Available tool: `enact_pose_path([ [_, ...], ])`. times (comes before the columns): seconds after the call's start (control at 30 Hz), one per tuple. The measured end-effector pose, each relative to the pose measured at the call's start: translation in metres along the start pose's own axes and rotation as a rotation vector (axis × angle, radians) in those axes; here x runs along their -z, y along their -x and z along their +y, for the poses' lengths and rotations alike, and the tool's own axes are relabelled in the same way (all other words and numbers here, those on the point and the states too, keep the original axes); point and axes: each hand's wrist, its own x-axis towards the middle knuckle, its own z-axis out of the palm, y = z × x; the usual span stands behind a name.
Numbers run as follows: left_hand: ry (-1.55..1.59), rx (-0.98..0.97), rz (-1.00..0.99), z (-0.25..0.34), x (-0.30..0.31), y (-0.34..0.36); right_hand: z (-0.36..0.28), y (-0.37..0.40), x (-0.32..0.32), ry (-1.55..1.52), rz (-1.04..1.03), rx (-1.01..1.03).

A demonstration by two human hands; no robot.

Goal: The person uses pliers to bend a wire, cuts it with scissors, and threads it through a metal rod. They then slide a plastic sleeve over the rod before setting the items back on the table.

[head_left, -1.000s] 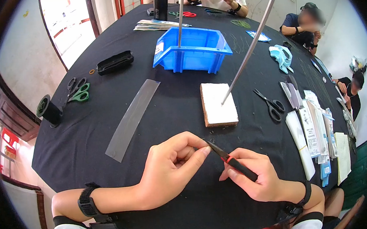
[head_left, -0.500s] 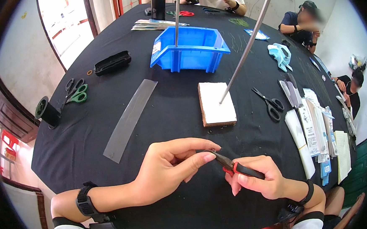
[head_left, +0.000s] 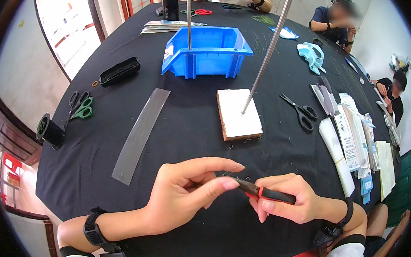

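Observation:
My right hand (head_left: 287, 200) is wrapped round a pair of pliers (head_left: 270, 194) with red and black handles, jaws pointing left. At their tip is the thumb of my left hand (head_left: 192, 188). Its index finger reaches forward above the thumb with a gap between, while the other fingers curl behind. Something thin and dark seems to lie by the thumb, too small to name. Beyond my hands, a white-topped block (head_left: 239, 119) carries a slanted metal rod (head_left: 269, 49). A clear plastic strip (head_left: 142, 134) lies to the left on the black cloth.
A blue bin (head_left: 206, 62) stands further back. Black scissors (head_left: 302, 113) and paper packets (head_left: 352, 138) lie at the right. Green-handled scissors (head_left: 83, 108), a thread spool (head_left: 50, 131) and a black case (head_left: 119, 71) are at the left. Several people sit round the table.
My left index finger has lifted away from the thumb, opening a gap. The pliers' jaws have turned slightly and stay near the thumb. The whole view has shifted a little.

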Motion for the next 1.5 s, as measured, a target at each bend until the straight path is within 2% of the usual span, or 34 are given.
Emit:
enact_pose_path([
  [0.1, 0.023, -0.067, 0.058, -0.007, -0.001, -0.001, 0.002, 0.0, 0.0, -0.025, -0.004, 0.0],
  [0.2, 0.037, -0.015, 0.112, -0.005, 0.0, -0.003, 0.005, 0.0, 0.0, -0.037, 0.0, 0.011],
  [0.3, 0.053, 0.011, 0.07, -0.006, 0.001, -0.003, 0.001, 0.0, -0.001, -0.043, 0.04, 0.009],
  [0.4, 0.176, 0.007, -0.076, -0.001, 0.002, 0.0, -0.001, 0.001, -0.001, -0.01, 0.052, 0.012],
  [0.5, 0.128, 0.053, -0.112, -0.003, 0.002, -0.001, -0.005, 0.002, -0.001, 0.034, 0.035, 0.036],
  [0.73, 0.125, 0.084, -0.072, -0.003, 0.003, -0.002, 0.004, -0.002, -0.001, 0.046, 0.026, 0.111],
  [0.83, 0.063, 0.036, -0.103, -0.004, 0.006, -0.002, 0.006, -0.005, -0.004, -0.005, 0.043, 0.176],
  [1.13, 0.035, 0.016, -0.147, -0.003, 0.004, -0.004, -0.001, 0.001, 0.0, 0.158, 0.046, 0.071],
  [1.23, -0.058, 0.018, -0.148, -0.002, 0.006, -0.002, 0.001, 0.0, -0.002, 0.174, 0.076, 0.131],
  [1.33, -0.066, -0.038, -0.114, -0.002, 0.004, -0.002, 0.005, -0.001, -0.001, 0.162, 0.072, 0.137],
  [1.5, -0.423, -0.274, -0.123, 0.001, 0.011, -0.006, 0.006, -0.003, 0.001, 0.214, 0.086, 0.157],
])
